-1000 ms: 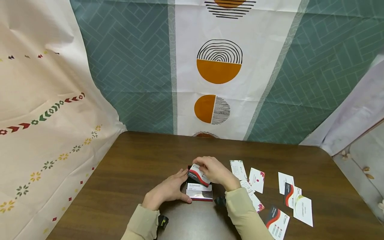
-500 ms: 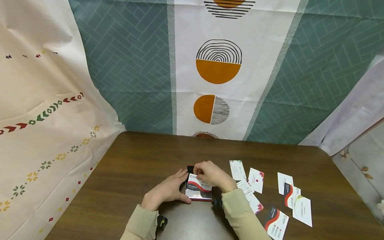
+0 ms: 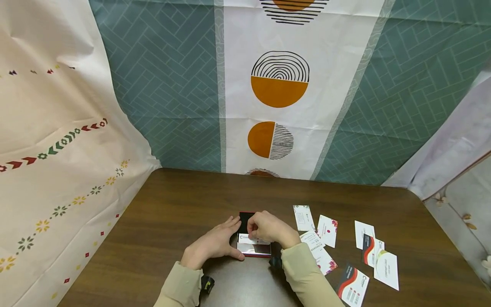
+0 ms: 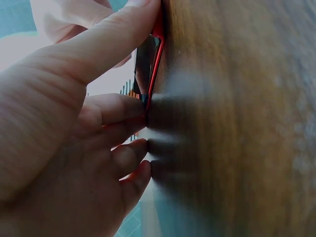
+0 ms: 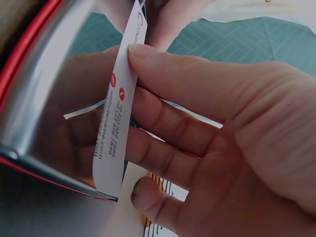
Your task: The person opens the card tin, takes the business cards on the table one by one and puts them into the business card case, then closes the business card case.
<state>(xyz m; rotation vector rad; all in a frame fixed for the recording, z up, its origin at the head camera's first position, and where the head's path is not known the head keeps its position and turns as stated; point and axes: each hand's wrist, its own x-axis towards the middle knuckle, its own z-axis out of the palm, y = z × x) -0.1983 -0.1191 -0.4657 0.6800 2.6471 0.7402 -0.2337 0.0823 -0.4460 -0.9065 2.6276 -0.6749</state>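
Observation:
A flat card case [image 3: 245, 221] with a black inside, a red edge and a mirror-like silver pocket [image 5: 34, 103] lies open on the table. My right hand [image 3: 270, 228] pinches a white business card [image 5: 109, 153] between thumb and fingers. The card's lower part sits behind the pocket's edge; a strip with red icons and print still shows above it. My left hand [image 3: 215, 241] rests along the case's left side, its thumb [image 4: 113, 42] at the near corner and its extended fingers touching the table and the case's side.
Several business cards lie to the right: a flowered card [image 3: 327, 230], an overlapping pair [image 3: 320, 253], a red-and-black card [image 3: 353, 285] and a small cluster [image 3: 387, 270]. Patterned cloth [image 3: 184, 106] hangs behind the brown table [image 3: 184, 204].
The red-and-black printed card went from tilted above the case to lying flat over the pocket, then slid down into it. My right hand moved toward me; the left hand stayed in place.

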